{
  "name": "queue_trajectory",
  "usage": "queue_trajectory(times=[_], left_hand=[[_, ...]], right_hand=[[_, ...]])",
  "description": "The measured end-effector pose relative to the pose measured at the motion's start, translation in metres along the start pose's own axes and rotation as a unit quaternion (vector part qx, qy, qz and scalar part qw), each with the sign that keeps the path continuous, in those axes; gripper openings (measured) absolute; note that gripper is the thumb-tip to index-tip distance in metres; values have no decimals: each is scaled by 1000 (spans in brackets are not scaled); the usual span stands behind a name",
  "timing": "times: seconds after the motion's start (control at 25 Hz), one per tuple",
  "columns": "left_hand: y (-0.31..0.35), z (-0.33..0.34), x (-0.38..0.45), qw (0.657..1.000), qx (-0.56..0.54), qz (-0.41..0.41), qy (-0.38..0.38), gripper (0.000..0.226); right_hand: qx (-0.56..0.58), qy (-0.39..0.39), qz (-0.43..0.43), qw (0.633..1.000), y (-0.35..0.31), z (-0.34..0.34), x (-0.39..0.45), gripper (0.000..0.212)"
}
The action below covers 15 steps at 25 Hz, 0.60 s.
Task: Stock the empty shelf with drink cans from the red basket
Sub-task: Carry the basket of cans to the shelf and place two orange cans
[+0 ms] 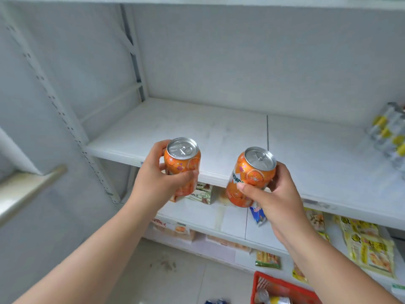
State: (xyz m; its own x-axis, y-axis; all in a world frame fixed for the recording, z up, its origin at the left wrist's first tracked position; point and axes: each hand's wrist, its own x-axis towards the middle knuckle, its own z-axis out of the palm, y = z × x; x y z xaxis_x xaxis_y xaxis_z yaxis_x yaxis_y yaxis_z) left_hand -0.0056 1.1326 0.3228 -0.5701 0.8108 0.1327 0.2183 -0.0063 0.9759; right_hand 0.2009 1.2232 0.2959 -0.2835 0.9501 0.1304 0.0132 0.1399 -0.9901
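Cans: left hand (157, 183) grips one orange can (183, 165), right hand (269, 194) another (249, 176), both upright before empty shelf (197, 128), red basket (282, 288) below; likely full and heavy, rigid, smooth-walled, so mid-body wrap grips suit.

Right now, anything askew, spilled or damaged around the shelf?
No spill or damage shows. One oddity: a blue packet on the lower shelf stands tilted, partly behind the right hand. Both orange cans look undented.
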Motion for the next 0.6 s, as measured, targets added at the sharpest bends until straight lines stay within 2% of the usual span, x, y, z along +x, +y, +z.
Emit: queue_trajectory(times=[0.12, 0.28, 0.6], left_hand=[[-16, -12, 24, 999, -14, -18, 32, 62], [-42, -24, 66, 999, -9, -40, 36, 63], [-104, -39, 191, 998, 30, -42, -19, 65]], right_hand=[[5, -17, 0, 1000, 4, 23, 25, 64], [-17, -24, 6, 1000, 22, 58, 60, 62], [-13, 52, 31, 998, 70, 133, 146, 61]])
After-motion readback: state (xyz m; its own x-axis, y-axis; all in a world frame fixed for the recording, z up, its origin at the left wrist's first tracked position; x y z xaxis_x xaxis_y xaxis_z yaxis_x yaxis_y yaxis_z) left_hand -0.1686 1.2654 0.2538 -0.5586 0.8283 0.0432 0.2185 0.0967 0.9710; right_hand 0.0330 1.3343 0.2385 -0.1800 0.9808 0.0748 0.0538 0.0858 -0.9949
